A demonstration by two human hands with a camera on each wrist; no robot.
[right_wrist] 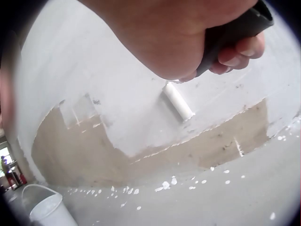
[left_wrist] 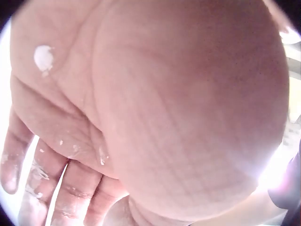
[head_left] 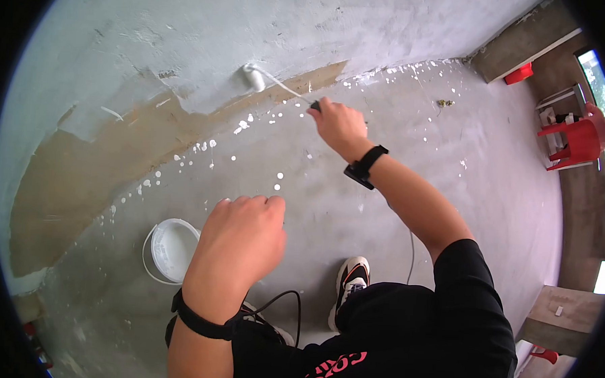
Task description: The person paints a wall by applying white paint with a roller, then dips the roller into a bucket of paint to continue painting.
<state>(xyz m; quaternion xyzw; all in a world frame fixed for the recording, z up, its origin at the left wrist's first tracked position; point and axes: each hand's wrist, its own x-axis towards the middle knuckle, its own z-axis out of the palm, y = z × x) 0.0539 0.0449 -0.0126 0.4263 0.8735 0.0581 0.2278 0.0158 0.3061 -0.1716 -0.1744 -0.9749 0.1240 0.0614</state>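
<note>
My right hand (head_left: 341, 126) grips the black handle (right_wrist: 225, 40) of a paint roller, its fingers curled round it in the right wrist view. The white roller head (head_left: 255, 77) lies against the wall, above a bare brown strip (right_wrist: 225, 143). Nothing shows in my left hand (head_left: 241, 237), which hangs near the white bucket (head_left: 171, 251) in the head view. The left wrist view has its palm (left_wrist: 141, 94) with white spots and loosely extended fingers (left_wrist: 73, 188).
White drips (head_left: 243, 125) dot the grey floor along the wall's foot. A shoe (head_left: 353, 276) stands below my hands, with a dark cable (head_left: 299, 310) beside my legs. A red chair (head_left: 578, 141) is at the far right.
</note>
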